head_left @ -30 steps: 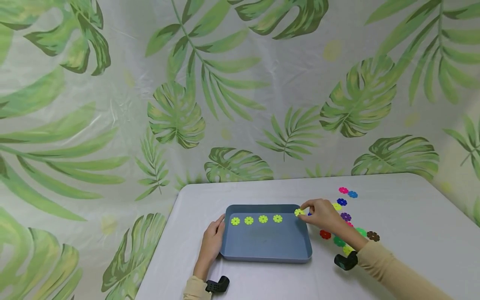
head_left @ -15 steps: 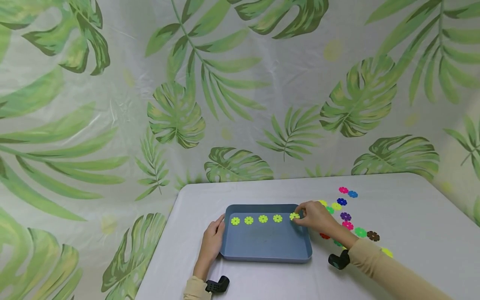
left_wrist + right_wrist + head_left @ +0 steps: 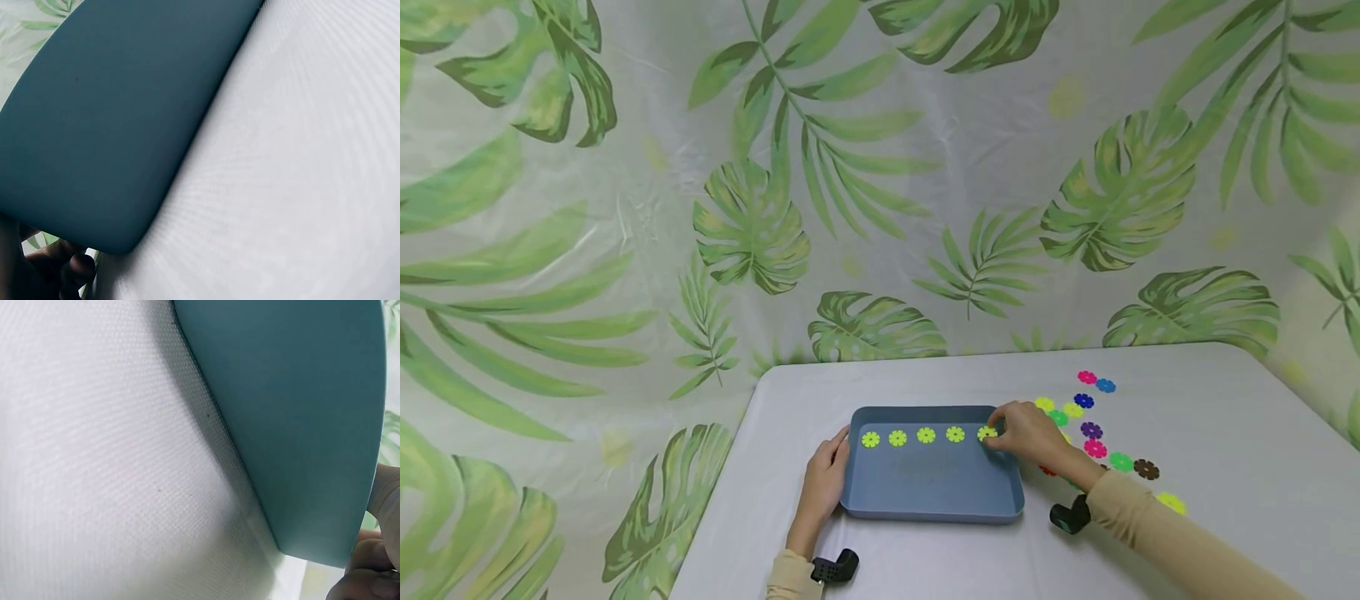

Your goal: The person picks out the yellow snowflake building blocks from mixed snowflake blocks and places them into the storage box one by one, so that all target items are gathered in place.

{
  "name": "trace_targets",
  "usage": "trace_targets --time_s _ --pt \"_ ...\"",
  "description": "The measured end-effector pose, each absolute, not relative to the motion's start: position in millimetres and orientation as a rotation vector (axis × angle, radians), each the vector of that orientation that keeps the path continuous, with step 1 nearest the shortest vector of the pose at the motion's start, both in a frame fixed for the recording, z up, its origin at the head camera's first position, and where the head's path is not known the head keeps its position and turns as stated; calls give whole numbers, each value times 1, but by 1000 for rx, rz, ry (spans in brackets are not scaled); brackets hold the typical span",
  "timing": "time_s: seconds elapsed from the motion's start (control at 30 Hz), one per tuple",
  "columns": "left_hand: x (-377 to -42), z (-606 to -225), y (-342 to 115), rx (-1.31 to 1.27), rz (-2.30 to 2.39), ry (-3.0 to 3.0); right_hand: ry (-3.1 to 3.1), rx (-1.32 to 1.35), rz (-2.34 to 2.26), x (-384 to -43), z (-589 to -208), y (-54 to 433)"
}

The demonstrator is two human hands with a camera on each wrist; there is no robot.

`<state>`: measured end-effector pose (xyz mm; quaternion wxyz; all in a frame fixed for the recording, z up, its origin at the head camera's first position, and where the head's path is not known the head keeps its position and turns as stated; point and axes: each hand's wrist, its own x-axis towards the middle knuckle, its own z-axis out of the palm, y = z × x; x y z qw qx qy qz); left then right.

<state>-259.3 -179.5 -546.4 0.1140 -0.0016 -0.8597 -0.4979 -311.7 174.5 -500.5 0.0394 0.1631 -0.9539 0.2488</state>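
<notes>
A shallow blue-grey tray (image 3: 928, 483) lies on the white-covered table. My left hand (image 3: 826, 477) holds its left side, thumb by the rim; in the left wrist view curled fingers (image 3: 78, 269) show at the tray's corner. Inside the tray, along the far side, runs a row of yellow-green snowflake discs (image 3: 926, 435). At the right end of that row my right hand (image 3: 1028, 435) pinches another yellow snowflake disc (image 3: 987, 433) between thumb and fingers, close over the tray floor. The right wrist view shows mostly the tray's outer wall (image 3: 300, 425), which hides the disc.
Right of the tray, loose snowflake discs in several colours lie scattered, among them a blue one (image 3: 1083, 401), a purple one (image 3: 1092, 430) and a brown one (image 3: 1146, 469). My right forearm covers part of them. A leaf-patterned curtain (image 3: 880, 208) hangs behind the table (image 3: 1240, 417).
My right hand has brought the yellow disc from over the tray's far right corner leftward and down, into line with the row. The left hand has stayed at the tray's side.
</notes>
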Motion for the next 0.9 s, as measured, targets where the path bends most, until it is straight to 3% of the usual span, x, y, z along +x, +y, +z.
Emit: trace_targets --time_s 0.9 --pt "-261 -547 -180 0 -1482 -2517 -3055 340 513 -316 -488 162"
